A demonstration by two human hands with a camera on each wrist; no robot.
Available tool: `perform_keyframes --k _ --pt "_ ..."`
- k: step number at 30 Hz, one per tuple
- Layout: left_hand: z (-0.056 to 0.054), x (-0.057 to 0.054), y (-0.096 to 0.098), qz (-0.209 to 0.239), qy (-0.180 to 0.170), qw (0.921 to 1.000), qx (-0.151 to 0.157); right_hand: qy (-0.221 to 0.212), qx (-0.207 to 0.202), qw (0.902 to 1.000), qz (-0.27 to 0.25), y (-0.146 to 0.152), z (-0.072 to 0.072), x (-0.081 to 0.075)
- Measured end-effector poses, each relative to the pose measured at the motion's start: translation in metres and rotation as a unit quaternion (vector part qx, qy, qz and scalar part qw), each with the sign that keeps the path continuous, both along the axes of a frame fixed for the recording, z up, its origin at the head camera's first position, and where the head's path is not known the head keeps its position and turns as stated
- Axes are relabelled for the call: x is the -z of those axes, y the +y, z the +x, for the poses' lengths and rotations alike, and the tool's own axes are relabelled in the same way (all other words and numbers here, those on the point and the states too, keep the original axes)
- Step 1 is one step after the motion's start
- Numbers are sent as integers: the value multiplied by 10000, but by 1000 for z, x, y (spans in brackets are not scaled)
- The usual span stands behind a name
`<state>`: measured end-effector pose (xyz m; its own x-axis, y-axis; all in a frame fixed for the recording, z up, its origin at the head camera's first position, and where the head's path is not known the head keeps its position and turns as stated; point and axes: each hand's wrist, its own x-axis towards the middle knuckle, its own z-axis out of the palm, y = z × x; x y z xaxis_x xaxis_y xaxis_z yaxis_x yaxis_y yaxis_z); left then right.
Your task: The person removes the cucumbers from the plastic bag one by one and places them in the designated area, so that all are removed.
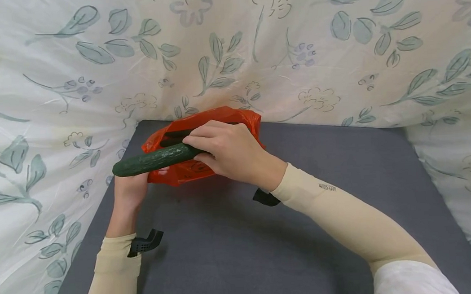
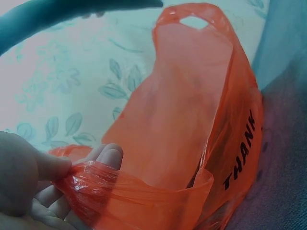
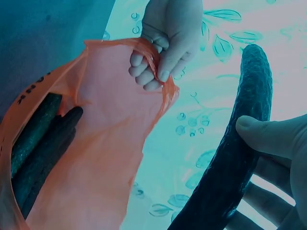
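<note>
A long dark green cucumber (image 1: 155, 160) is gripped by my right hand (image 1: 236, 151), thumb on one side and fingers on the other, above an orange-red plastic bag (image 1: 176, 175). In the right wrist view the bag's mouth gapes, and two more cucumbers (image 3: 41, 148) lie inside it. My left hand (image 1: 130, 191) pinches the bag's left edge, partly covered by the held cucumber in the head view. The left wrist view shows the thumb and fingers (image 2: 110, 155) on the bunched plastic, with black lettering (image 2: 240, 148) on the bag's side.
The bag rests near the back edge of a dark grey table (image 1: 233, 246). Behind and along both sides hangs a white cloth (image 1: 336, 69) with leaf and flower prints. Black wrist straps (image 1: 146, 242) sit over the beige sleeves (image 1: 118, 275).
</note>
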<state>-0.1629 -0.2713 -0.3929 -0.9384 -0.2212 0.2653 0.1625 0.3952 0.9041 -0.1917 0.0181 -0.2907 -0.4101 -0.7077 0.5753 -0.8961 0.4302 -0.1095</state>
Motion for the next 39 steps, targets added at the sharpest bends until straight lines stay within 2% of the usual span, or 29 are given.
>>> perform_keyframes --k 3,7,12,23,39 --pt "1 -1 -1 -91 -44 9999 36 -24 76 10000 19 7 0 -2" --pt "0 -1 -2 -251 -246 9993 -86 15 129 9999 1 19 -2 -3" --pt "0 0 -2 22 -365 9991 221 30 197 9998 -15 30 -5 -2" --pt "-3 -4 1 603 -249 9946 802 -55 414 9991 -124 59 -9 1" --pt "0 -6 -1 563 -336 9950 758 -72 958 9952 -173 104 -14 5"
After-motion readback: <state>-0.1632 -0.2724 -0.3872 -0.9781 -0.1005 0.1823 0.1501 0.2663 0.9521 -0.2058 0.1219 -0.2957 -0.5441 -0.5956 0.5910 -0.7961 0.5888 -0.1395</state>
